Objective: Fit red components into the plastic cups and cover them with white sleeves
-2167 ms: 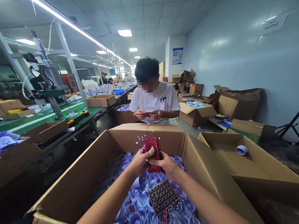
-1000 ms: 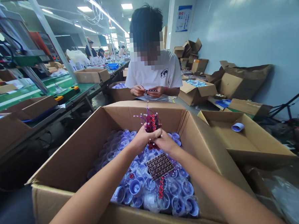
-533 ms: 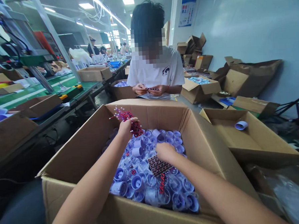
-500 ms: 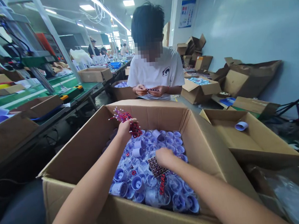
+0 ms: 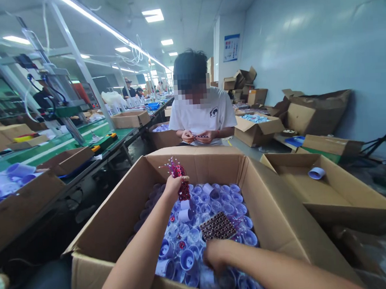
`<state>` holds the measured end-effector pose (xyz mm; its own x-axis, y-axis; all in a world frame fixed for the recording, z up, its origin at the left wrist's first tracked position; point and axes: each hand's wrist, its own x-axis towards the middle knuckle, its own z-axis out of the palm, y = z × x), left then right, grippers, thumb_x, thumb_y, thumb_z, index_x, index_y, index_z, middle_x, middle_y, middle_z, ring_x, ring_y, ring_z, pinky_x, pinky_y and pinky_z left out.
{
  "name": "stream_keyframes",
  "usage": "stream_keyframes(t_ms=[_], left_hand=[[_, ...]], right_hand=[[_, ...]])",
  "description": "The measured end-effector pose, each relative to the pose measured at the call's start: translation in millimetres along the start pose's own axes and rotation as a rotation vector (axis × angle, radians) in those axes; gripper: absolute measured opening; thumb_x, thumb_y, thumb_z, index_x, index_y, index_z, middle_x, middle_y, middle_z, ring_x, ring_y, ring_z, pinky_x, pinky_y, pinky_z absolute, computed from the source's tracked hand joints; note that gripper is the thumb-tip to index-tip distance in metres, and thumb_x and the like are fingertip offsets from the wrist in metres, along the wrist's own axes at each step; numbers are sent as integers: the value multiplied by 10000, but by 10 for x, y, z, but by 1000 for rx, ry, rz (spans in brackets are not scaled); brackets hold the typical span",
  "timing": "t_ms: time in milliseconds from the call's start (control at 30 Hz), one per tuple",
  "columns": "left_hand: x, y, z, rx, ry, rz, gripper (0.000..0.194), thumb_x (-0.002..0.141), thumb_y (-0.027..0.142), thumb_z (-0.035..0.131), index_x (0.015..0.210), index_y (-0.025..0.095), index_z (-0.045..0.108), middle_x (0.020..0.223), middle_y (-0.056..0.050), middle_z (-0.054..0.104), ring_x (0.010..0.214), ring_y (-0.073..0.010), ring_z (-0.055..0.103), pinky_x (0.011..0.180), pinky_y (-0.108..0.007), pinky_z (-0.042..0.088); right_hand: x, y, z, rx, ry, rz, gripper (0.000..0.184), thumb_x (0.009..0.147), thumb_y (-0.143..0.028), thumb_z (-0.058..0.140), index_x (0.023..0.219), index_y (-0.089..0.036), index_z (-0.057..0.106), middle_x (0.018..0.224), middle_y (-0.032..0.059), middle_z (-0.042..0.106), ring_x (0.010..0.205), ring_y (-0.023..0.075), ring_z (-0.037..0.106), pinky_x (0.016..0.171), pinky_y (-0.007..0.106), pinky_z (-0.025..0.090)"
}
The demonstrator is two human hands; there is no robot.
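My left hand [image 5: 173, 186] is closed on a bunch of small red wired parts [image 5: 179, 179], held up over the far middle of a big cardboard box [image 5: 118, 204]. The box is filled with several small blue-white plastic cups [image 5: 215, 199]. A dark studded panel [image 5: 217, 226] lies on top of the cups. My right hand [image 5: 214, 254] reaches down among the cups near the box's front edge, fingers curled; what it grips is hidden.
A person in a white T-shirt [image 5: 199, 116] sits beyond the box, handling small parts. An open carton with one white ring [image 5: 316, 173] stands at right. More cartons [image 5: 255, 130] line the wall. A green workbench [image 5: 60, 145] with a press machine [image 5: 53, 100] runs along the left.
Both hands were together on the red bunch, then parted. My left hand keeps it raised. My right hand went to the dark panel, then drew back to the cups at the front.
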<state>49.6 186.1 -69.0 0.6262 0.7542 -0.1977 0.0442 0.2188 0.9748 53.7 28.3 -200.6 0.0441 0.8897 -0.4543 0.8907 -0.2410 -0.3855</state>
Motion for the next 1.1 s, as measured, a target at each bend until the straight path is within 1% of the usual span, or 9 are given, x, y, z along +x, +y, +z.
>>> stream_keyframes(t_ms=[67,167,233,367,533,633,800,967,1100], left_hand=[[31,-2,-28,3,3,8,189,509,67,654,599,153,512,466,16,532,445,-122,524,452,-227,396],[52,-8,-60,7,-4,3,180,523,50,631,587,156,501,447,24,518,422,-111,503,452,-225,391],[42,-15,-68,11,-23,-7,190,517,41,641,564,154,495,437,19,517,414,-112,501,449,-224,386],[-24,-70,-57,112,-230,-96,225,502,119,740,593,148,537,474,-8,567,437,-138,541,447,-231,395],[-163,-226,12,131,-599,-223,372,452,284,832,717,141,612,660,-65,665,578,-172,624,520,-253,464],[-254,-289,89,73,-633,-231,425,454,337,835,770,145,624,725,-75,676,618,-182,637,514,-251,467],[-330,-279,200,33,-483,-178,344,468,261,825,688,141,590,608,-41,635,519,-146,594,460,-228,426],[-371,-251,250,37,-420,-113,318,473,232,811,665,141,574,536,-11,595,467,-130,561,450,-228,405],[-414,-282,301,48,-410,-102,347,455,224,814,675,145,558,512,11,576,456,-122,548,451,-222,400]], right_hand=[[-24,33,-318,54,-48,-42,325,476,-100,707,321,-187,435,334,-57,397,476,149,517,554,274,422],[-145,147,-765,391,271,-92,143,493,-82,672,514,-194,585,474,-69,526,487,95,481,502,206,372],[-238,248,-983,662,417,-93,43,575,-173,638,613,-184,620,510,-56,552,465,85,474,472,198,360],[-345,407,-1220,1030,753,-57,313,633,-468,614,648,-156,593,426,-73,441,372,59,343,392,199,259],[-312,471,-1284,1355,1121,-25,522,449,-630,687,631,-163,542,434,-96,389,367,42,279,387,213,215],[-281,478,-1277,1525,1172,-13,532,387,-599,733,629,-174,525,437,-96,403,375,47,323,401,212,248],[-295,462,-1279,1674,1090,-56,475,395,-438,796,713,-160,578,512,-84,475,411,40,363,429,202,299],[-273,449,-1248,1572,1021,49,399,554,-478,710,766,-168,575,595,-45,553,474,77,459,447,208,342],[-193,491,-1218,1389,1207,7,361,592,-490,652,746,-177,562,617,-25,564,577,118,524,541,237,404]])
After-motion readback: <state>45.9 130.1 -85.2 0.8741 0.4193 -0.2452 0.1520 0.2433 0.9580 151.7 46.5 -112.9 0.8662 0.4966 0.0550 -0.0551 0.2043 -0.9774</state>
